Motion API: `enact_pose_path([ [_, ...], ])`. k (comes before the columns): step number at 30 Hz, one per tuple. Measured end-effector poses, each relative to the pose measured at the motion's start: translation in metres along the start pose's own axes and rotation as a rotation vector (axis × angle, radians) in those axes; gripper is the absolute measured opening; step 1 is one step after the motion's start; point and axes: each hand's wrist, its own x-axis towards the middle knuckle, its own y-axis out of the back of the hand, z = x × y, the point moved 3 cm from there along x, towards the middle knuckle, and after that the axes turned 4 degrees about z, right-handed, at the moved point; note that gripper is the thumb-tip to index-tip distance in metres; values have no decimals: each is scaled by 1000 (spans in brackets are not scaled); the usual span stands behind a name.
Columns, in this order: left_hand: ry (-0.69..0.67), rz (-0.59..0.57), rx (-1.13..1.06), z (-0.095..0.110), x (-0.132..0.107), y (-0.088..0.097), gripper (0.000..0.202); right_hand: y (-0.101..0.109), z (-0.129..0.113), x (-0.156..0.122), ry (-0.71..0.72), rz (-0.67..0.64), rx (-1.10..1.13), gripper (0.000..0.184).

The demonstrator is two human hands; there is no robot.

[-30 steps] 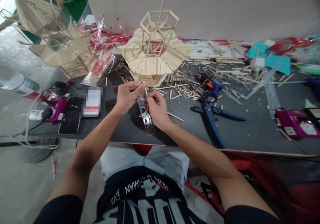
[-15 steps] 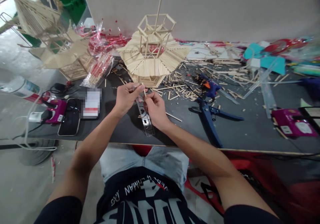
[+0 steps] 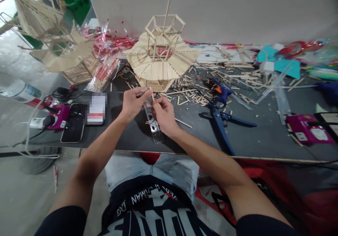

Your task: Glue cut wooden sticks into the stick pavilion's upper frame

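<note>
My left hand (image 3: 133, 104) is closed on the upper end of a clear plastic ruler (image 3: 155, 132), its thumb lying by a short wooden stick (image 3: 152, 95). My right hand (image 3: 165, 116) pinches the lower part of that stick against the ruler; its fingertips partly cover both. The ruler slants down toward the table's front edge. Just beyond my hands stands a pavilion-like model built of wooden sticks (image 3: 161, 70), with a slatted, flared roof and an open frame on top.
Blue cutters (image 3: 221, 123) and a blue glue gun (image 3: 221, 91) lie to the right among cut sticks (image 3: 192, 97). On the left are two phones (image 3: 73, 123), a purple power socket (image 3: 58, 118), bagged sticks (image 3: 104, 70) and a second stick model (image 3: 66, 58).
</note>
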Motion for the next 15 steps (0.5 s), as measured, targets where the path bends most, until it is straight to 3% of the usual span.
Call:
enact_pose_path([
  [11,30,-47,80,-5,10,9,30,9,-6,12,31,-36,-74,19],
  [13,17,-49,188,-6,13,16,30,14,-10,18,65,-53,-124,18],
  [15,-90,10,444,-4,15,24,31,20,-16,24,123,-72,-192,17],
])
